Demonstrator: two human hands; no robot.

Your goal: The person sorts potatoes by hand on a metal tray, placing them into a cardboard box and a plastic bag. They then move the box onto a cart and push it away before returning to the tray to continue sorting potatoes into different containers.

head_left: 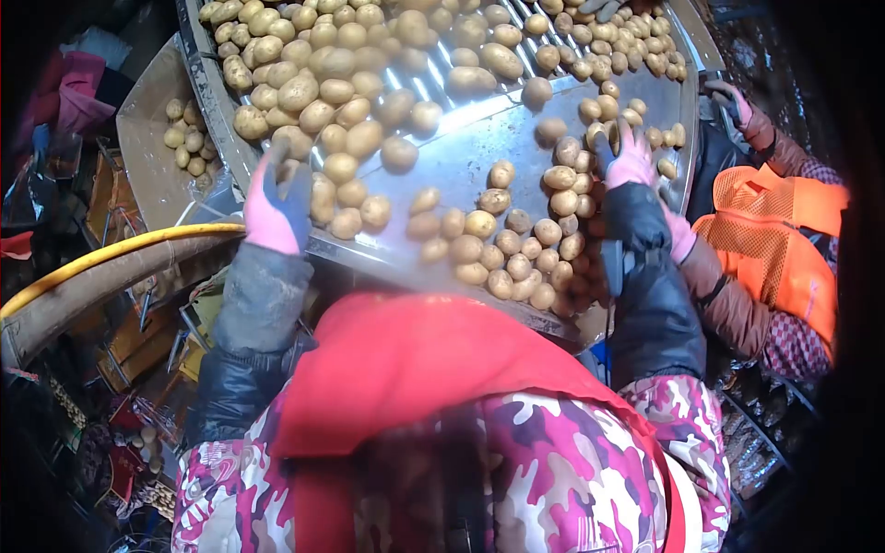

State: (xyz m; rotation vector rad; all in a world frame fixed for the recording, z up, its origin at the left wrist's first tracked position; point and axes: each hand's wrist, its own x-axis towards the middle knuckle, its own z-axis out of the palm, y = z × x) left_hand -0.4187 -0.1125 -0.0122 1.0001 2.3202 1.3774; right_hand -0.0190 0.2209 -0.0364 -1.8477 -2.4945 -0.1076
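Note:
My left hand (279,198), in a pink and dark glove, is at the left edge of the metal sorting table (461,157), its fingers apart beside a heap of potatoes (346,138). On the right, my right hand (627,158), gloved the same way, has its fingers spread next to potatoes (564,177) near the table's right side. Neither hand is wrapped round a potato. Between my arms, more potatoes (518,267) lie along the near edge. Other potatoes cover the bars at the back, some of them blurred.
A co-worker in an orange vest (770,240) stands at the right, one gloved hand (728,97) by the table edge. Another gloved hand (604,7) shows at the top. At left are a box of potatoes (189,138) and a curved yellow-edged rail (120,251).

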